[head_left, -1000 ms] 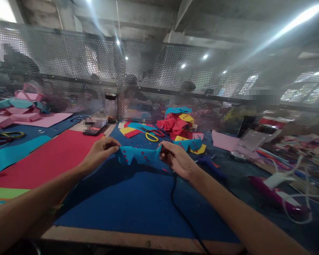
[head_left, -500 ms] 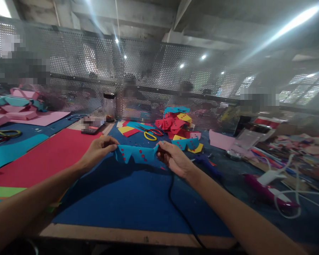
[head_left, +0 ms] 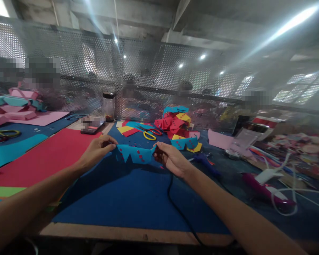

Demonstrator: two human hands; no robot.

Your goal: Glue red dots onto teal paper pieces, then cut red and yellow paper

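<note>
A blue paper pair of glasses (head_left: 139, 154) with red dots is held up above the blue table mat (head_left: 127, 202). My left hand (head_left: 101, 147) pinches its left end. At the other end, the fingers of my right hand (head_left: 168, 156) are closed on the paper. Just beyond lie scissors (head_left: 150, 135) with yellow and red handles. Behind my right hand is a similar blue dotted paper piece (head_left: 184, 142), in front of a heap of red dotted paper pieces (head_left: 171, 123).
Red paper sheets (head_left: 55, 152) lie left, near a phone (head_left: 93, 125) and a lidded jar (head_left: 108, 108). To the right are a blue glue gun (head_left: 206, 164) with a black cord (head_left: 172, 202), a purple power strip (head_left: 267, 191) and paper scraps (head_left: 303, 148).
The paper glasses have bent and turned slightly between my hands, their right end moving a little left with my right hand. My left hand stays nearly in place.
</note>
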